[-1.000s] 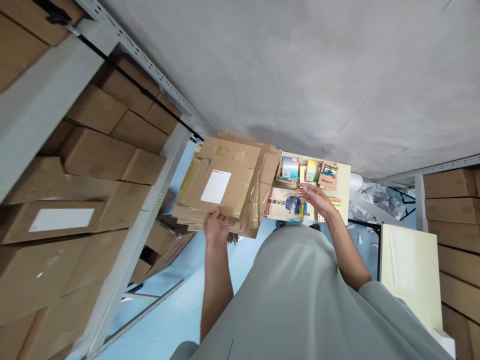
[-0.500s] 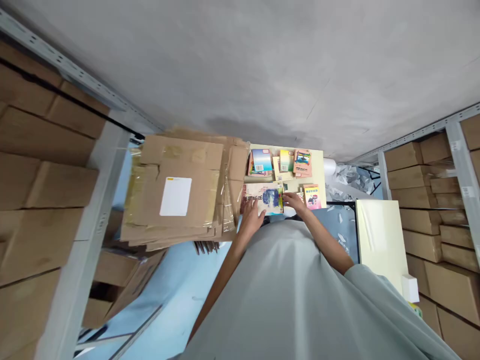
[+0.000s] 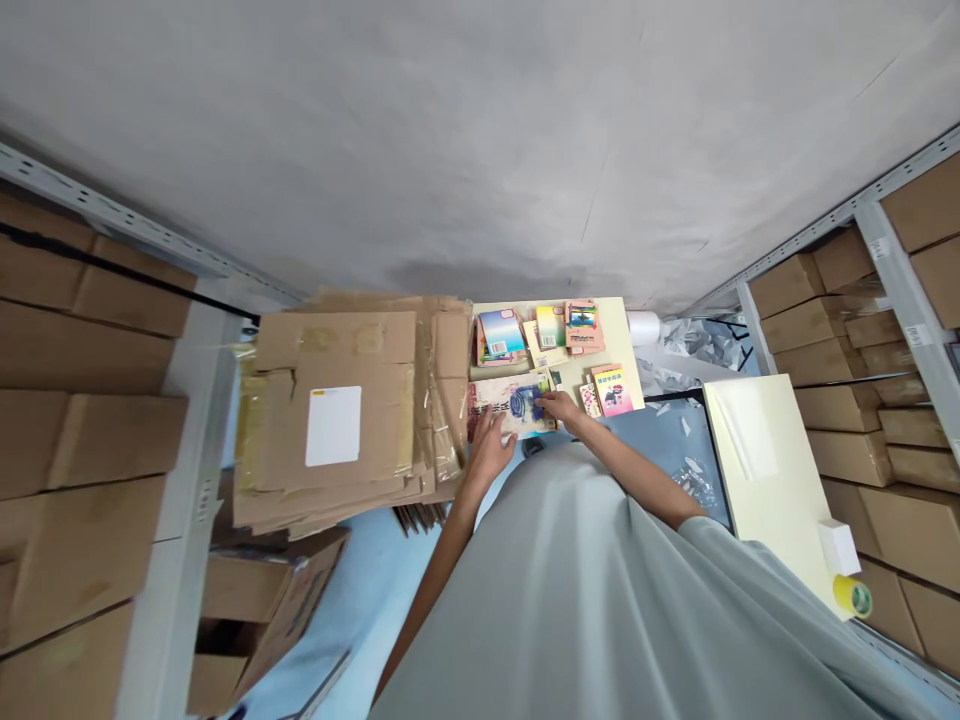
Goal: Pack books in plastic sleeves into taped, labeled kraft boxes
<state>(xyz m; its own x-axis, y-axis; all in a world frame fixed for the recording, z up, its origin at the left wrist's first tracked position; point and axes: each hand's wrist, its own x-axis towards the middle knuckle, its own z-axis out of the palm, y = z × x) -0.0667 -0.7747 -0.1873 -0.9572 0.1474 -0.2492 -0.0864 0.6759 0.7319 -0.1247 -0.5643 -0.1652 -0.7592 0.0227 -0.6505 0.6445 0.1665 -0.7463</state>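
On the small table in front of me lies a book (image 3: 510, 398) with a pale cover, dark lettering and a blue swirl. My left hand (image 3: 491, 450) rests on its lower left part, fingers stretched out and thumb spread. At the book's right side my right hand (image 3: 561, 408) has its fingers closed together on the cover, by the blue swirl. Under the right fingers the exact grip is too small to see. Just right of that hand are a pink and yellow booklet (image 3: 613, 392) and a narrow patterned booklet (image 3: 589, 400).
Behind the book lie blue booklets (image 3: 502, 333), a yellow-green booklet (image 3: 550, 327) and pink booklets (image 3: 584, 328). Flattened cartons (image 3: 390, 400) are piled at left. At right are a white roll (image 3: 643, 328), a side table (image 3: 787, 480) and yellow tape (image 3: 853, 596). Boxed shelves flank both sides.
My right hand has shifted left over the cover, from the book's right edge toward the blue swirl. My left hand stays on the book. The camera view has shifted, bringing the yellow tape into fuller view.
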